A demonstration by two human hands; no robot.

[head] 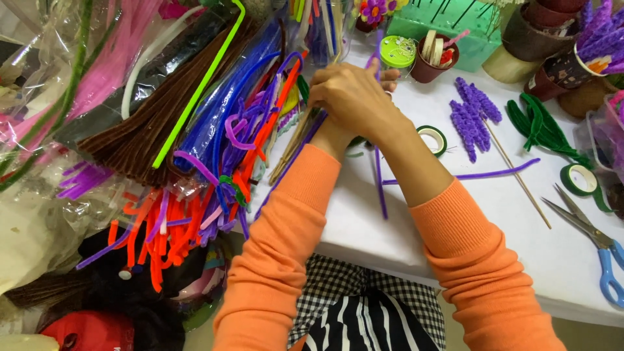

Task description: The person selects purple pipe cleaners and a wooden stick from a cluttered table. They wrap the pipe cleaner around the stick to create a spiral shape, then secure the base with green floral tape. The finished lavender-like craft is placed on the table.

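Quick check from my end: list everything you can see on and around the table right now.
pipe cleaner pile: many; orange, purple, blue, brown; left of table
purple pipe cleaner: one, lying on table
purple twisted flower stems: a few, centre right
green stems: bunch, right
tape rolls: two, green, centre and right edge
scissors: one, blue handles, right edge
wooden stick: one, below flower stems
dark red cup: one, back
hands: two, together at the pile; which is on top unclear; orange sleeves
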